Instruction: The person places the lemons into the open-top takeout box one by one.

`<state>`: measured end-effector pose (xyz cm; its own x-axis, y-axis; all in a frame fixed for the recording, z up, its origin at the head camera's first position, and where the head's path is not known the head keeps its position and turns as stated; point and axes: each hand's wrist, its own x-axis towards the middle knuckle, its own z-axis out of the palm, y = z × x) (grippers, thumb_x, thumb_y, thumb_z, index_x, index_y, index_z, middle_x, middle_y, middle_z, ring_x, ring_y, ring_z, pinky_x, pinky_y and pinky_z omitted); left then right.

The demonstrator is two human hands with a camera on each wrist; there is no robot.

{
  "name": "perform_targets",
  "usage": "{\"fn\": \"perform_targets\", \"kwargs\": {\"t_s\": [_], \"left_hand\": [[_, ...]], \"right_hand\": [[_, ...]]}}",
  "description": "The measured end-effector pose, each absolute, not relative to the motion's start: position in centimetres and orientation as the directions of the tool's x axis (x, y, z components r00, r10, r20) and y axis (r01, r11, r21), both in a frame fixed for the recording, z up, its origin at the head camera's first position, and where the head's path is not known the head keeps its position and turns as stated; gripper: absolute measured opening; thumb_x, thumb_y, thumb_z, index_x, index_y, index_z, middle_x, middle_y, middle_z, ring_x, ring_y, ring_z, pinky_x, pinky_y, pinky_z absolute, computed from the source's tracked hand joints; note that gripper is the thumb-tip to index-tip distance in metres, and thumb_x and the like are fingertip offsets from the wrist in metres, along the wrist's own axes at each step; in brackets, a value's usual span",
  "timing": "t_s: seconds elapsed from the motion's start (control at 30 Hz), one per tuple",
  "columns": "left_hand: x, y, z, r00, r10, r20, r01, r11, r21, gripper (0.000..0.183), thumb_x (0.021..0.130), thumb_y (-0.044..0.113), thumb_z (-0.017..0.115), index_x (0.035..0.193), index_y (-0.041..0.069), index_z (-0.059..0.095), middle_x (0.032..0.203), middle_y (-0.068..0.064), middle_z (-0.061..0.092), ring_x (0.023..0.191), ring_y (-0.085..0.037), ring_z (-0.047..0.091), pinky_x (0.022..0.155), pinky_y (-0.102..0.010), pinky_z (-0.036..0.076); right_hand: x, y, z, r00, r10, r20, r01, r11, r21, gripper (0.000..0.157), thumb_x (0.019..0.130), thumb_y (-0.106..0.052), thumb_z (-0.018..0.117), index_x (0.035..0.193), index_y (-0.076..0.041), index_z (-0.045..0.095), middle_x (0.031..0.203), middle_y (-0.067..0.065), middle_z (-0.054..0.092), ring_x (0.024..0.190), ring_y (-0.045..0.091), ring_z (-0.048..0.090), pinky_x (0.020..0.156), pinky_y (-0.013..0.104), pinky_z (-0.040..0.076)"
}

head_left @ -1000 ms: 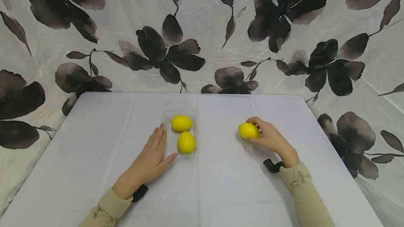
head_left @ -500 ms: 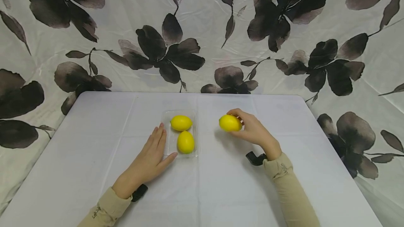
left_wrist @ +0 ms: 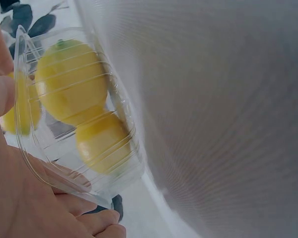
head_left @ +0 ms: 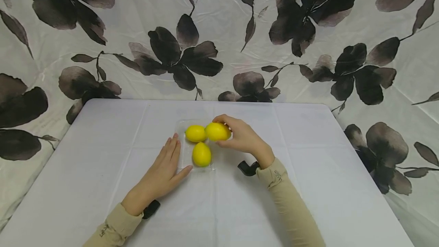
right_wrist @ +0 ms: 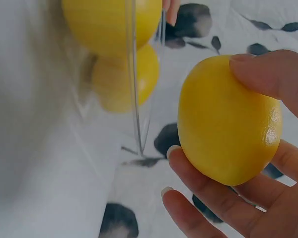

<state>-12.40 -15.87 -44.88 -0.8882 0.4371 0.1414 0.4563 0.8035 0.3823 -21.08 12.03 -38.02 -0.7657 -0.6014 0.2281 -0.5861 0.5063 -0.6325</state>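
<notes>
A clear plastic tray (head_left: 183,159) lies on the white table with two yellow lemons inside, one lemon (head_left: 195,133) at the far end and another lemon (head_left: 202,154) nearer. My right hand (head_left: 241,135) pinches a third lemon (head_left: 218,131) between thumb and fingers, over the tray's far right edge. In the right wrist view this held lemon (right_wrist: 228,119) is apart from the tray wall (right_wrist: 135,99). My left hand (head_left: 162,174) lies with straight fingers along the tray's left side, its thumb by the near edge. Through the tray the left wrist view shows both lemons (left_wrist: 72,82).
The white-covered table (head_left: 103,163) extends around the tray to both sides. Behind it hangs a white cloth (head_left: 240,60) printed with dark flowers. A black wrist device (head_left: 248,168) sits under the right wrist, and a similar device (head_left: 151,209) under the left.
My right hand has carried the lemon leftward from the right part of the table to the tray. The left hand and the two lemons in the tray have stayed put.
</notes>
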Motion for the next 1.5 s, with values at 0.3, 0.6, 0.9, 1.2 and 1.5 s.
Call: {"fn": "perform_targets", "kwargs": {"t_s": [0.3, 0.6, 0.9, 1.2, 1.5], "left_hand": [[-12.5, -15.9, -44.9, -0.889, 0.437, 0.135, 0.453, 0.804, 0.385, 0.089, 0.101, 0.051, 0.048, 0.152, -0.014, 0.014, 0.164, -0.023, -0.003, 0.149, -0.044, 0.004, 0.118, -0.057, 0.014], [-12.4, -15.9, -44.7, -0.895, 0.430, 0.115, 0.437, 0.800, 0.411, 0.091, 0.102, 0.050, 0.048, 0.153, -0.012, 0.006, 0.163, -0.023, -0.006, 0.149, -0.043, 0.001, 0.118, -0.057, 0.013], [-12.4, -15.9, -44.7, -0.904, 0.415, 0.104, 0.416, 0.795, 0.441, 0.094, 0.101, 0.051, 0.049, 0.154, -0.011, 0.001, 0.162, -0.026, -0.008, 0.150, -0.041, -0.001, 0.118, -0.057, 0.012], [-12.3, -15.9, -44.8, -0.904, 0.406, 0.131, 0.419, 0.788, 0.451, 0.095, 0.100, 0.049, 0.052, 0.152, -0.014, 0.002, 0.161, -0.029, -0.005, 0.149, -0.044, 0.000, 0.118, -0.058, 0.012], [-12.3, -15.8, -44.8, -0.910, 0.399, 0.117, 0.405, 0.790, 0.460, 0.096, 0.100, 0.051, 0.051, 0.152, -0.015, 0.004, 0.161, -0.029, -0.004, 0.149, -0.043, 0.000, 0.119, -0.056, 0.011]], "right_hand": [[-22.0, 8.2, -38.5, -0.729, -0.656, 0.194, -0.600, 0.477, -0.643, 0.054, 0.082, -0.020, 0.080, 0.129, -0.008, 0.058, 0.123, 0.003, 0.063, 0.106, 0.017, 0.058, 0.096, 0.031, 0.048], [-22.8, 5.7, -38.4, -0.727, -0.683, 0.072, -0.587, 0.564, -0.581, 0.057, 0.083, -0.023, 0.079, 0.135, -0.014, 0.057, 0.130, 0.002, 0.063, 0.110, 0.017, 0.058, 0.098, 0.032, 0.048], [-22.7, 3.6, -37.5, -0.694, -0.716, -0.075, -0.634, 0.657, -0.408, 0.055, 0.083, -0.027, 0.077, 0.136, -0.021, 0.061, 0.119, 0.002, 0.064, 0.102, 0.016, 0.056, 0.090, 0.033, 0.049], [-21.6, 0.9, -37.3, -0.704, -0.689, -0.169, -0.657, 0.723, -0.211, 0.050, 0.084, -0.029, 0.075, 0.133, -0.027, 0.064, 0.116, 0.000, 0.061, 0.099, 0.017, 0.054, 0.082, 0.034, 0.049], [-20.9, -0.2, -37.4, -0.731, -0.660, -0.172, -0.656, 0.750, -0.088, 0.055, 0.086, -0.026, 0.074, 0.136, -0.017, 0.054, 0.124, 0.002, 0.058, 0.103, 0.020, 0.055, 0.087, 0.034, 0.050]]}}
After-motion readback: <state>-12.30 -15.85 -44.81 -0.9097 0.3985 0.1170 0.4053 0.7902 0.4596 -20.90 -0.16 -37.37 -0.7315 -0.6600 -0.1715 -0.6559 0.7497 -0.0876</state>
